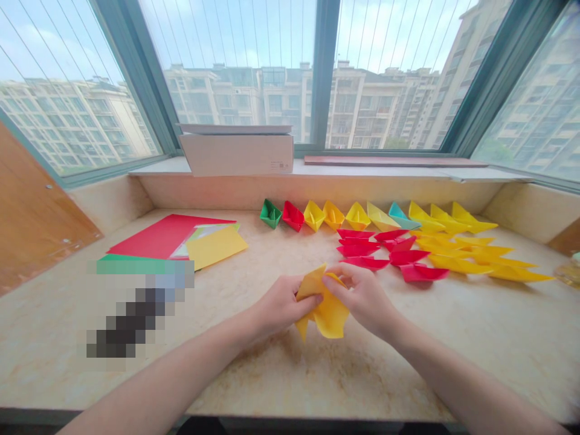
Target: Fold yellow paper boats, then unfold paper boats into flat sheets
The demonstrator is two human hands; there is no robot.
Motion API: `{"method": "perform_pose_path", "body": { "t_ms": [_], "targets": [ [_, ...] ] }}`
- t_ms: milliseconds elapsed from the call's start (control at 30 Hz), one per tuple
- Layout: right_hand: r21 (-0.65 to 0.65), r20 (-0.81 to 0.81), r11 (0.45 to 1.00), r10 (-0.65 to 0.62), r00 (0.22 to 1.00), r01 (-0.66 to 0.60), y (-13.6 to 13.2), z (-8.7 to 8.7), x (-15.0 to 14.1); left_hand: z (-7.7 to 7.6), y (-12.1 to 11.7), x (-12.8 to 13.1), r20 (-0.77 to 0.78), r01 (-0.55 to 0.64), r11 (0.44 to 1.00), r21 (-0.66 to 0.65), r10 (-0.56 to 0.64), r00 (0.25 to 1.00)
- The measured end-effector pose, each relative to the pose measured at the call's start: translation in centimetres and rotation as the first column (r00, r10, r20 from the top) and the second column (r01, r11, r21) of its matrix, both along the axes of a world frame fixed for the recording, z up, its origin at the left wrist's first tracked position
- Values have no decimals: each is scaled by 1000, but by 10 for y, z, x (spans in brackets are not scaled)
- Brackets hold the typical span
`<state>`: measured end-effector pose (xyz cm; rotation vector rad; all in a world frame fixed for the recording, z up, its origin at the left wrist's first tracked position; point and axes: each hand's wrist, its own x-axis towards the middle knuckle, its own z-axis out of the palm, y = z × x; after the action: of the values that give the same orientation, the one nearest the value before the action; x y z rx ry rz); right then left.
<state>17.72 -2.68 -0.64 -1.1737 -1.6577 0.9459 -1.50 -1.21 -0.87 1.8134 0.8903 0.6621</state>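
Being pinched between both hands, a folded piece of yellow paper (325, 311) is held just above the near middle of a marble-patterned counter (399, 374). The left hand (281, 306) is curled around its left side with the thumb pressed on top, while the right hand (362, 296) is pinching its upper edge between thumb and fingers; the layers appear to be kept together by this grip. Beyond the hands, paper boats are set out in a far row, from a green paper boat (270, 213) on the left to yellow paper boats (471, 257) on the right. Red paper boats (369, 249) are grouped nearer, so the colours seem to be kept sorted. On the left, a red sheet (163, 237) and a yellow sheet (216, 246) are kept within reach. A cardboard box (235, 154) is placed on the far window sill (394, 171).
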Motion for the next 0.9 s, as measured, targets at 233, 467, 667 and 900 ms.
{"method": "perform_pose_path", "body": {
  "t_ms": [233,467,667,900],
  "targets": [
    [17,16,999,-32,999,32,1,-1,1,-4,0,1,92,34,994,-101,-24,995],
    [23,22,998,-54,998,53,1,1,-2,1,-4,4,68,-21,996,-90,27,997],
    [-59,-77,998,-14,997,10,-1,6,-2,1,-3,3,117,-17,984,-177,38,992],
    [-134,-223,989,31,974,-62,0,8,-1,3,-4,3,144,3,977,-212,28,989]
  ]
}}
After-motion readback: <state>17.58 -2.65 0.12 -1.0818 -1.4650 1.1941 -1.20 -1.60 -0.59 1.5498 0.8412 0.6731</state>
